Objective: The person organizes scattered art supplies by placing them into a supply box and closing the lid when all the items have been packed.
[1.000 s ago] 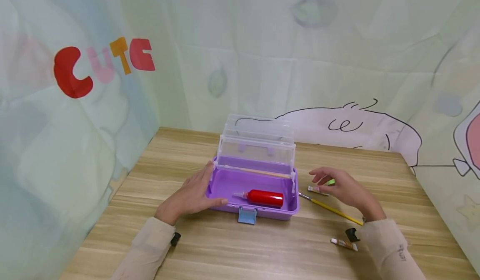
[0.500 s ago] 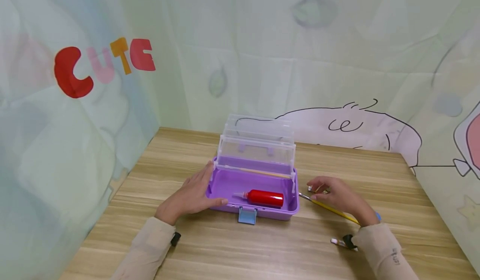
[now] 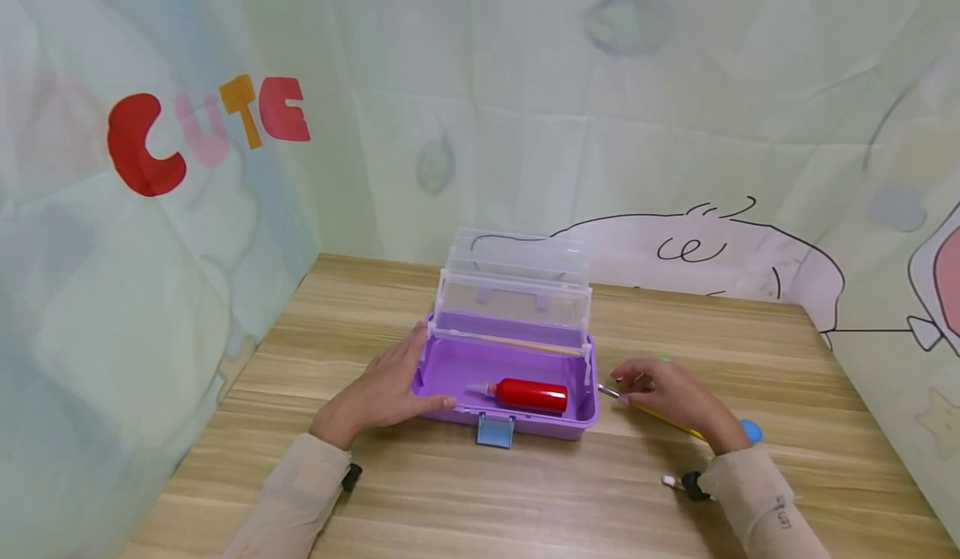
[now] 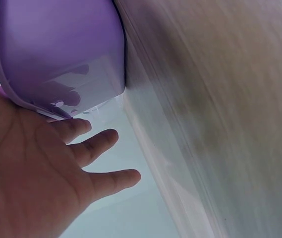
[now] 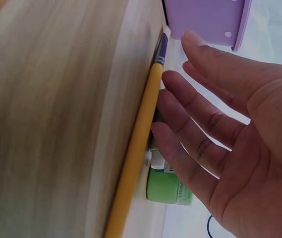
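Observation:
A purple box (image 3: 543, 430) with its clear lid raised stands on the table. Inside lies a red squeeze bottle (image 3: 531, 395) with a pointed clear nozzle. My left hand (image 3: 382, 388) rests against the box's left end, thumb over the front rim; the left wrist view shows its other fingers spread. To the right of the box, my right hand (image 3: 671, 392) hovers over a yellow paintbrush (image 5: 136, 134), fingers slightly bent and holding nothing. A green jar (image 5: 165, 186) and a white-capped item (image 5: 156, 159) sit just beyond those fingers. My right hand mostly hides a small paint tube in the head view.
A thin stick (image 3: 525, 344) lies in the clear tray under the lid. Near my right wrist are a round blue object (image 3: 751, 431) and a small paint tube (image 3: 670, 481), partly covered by the wrist strap. Printed cloth walls border the wooden table (image 3: 465, 501).
My right hand has moved slightly left and down, covering the small tube beside the box and more of the paintbrush. The blue object has come into view. My left hand has stayed put.

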The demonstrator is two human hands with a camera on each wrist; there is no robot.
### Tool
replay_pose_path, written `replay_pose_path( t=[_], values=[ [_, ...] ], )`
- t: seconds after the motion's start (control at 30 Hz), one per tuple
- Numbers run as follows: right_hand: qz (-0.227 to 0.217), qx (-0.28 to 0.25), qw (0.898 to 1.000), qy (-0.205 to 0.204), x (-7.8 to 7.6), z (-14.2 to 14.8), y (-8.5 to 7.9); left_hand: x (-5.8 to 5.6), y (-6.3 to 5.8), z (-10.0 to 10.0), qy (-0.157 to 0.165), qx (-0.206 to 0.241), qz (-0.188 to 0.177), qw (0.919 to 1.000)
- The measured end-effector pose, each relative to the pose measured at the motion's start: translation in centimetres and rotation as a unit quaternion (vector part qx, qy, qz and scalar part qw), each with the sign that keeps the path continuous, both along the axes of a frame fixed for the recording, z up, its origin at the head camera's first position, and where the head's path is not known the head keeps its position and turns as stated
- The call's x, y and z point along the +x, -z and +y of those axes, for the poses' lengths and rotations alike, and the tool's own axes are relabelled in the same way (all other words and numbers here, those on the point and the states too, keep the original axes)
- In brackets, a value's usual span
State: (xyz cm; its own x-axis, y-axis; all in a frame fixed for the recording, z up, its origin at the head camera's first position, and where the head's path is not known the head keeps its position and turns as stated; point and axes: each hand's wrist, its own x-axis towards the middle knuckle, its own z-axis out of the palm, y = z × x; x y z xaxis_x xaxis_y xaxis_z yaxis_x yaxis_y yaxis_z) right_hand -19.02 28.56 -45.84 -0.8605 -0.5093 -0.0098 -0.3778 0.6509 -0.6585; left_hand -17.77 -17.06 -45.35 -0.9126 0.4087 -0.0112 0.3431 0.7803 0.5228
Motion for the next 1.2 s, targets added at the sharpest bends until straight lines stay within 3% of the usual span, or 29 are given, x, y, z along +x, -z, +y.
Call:
replay_pose_path(
  t=[0.73, 1.2],
  values=[
    [-0.016, 0.005, 1.000, 0.005, -0.3, -0.9, 0.9, 0.0, 0.2, 0.0, -0.004, 0.003, -0.007, 1.0000],
    [-0.006, 0.037, 0.999, 0.015, -0.4, -0.9, 1.1, 0.0, -0.2, 0.0, -0.003, 0.002, -0.012, 0.9999]
  ],
)
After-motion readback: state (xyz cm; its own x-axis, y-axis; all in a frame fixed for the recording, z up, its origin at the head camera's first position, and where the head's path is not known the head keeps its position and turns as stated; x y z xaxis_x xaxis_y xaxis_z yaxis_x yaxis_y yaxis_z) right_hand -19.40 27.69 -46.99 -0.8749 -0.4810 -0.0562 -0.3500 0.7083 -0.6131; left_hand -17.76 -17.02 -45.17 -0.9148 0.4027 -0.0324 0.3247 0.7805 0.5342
